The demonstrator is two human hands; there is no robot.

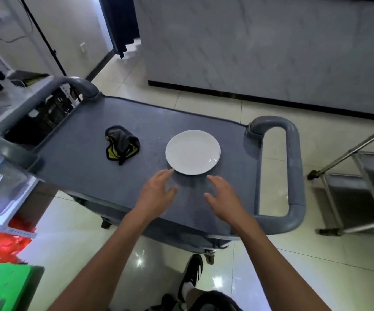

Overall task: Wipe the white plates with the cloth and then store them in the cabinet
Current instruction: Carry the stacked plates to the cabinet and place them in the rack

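Observation:
A white plate lies flat on the grey cart top, right of centre. A crumpled grey cloth with yellow and black trim sits on the cart to the plate's left. My left hand hovers just in front of the plate's near-left edge, fingers relaxed and empty. My right hand hovers in front of the plate's near-right edge, fingers spread and empty. Neither hand touches the plate.
The cart has grey loop handles at its left end and right end. A white marble-patterned counter front stands behind. A metal rack is at the right, shelving with red and green items at the left.

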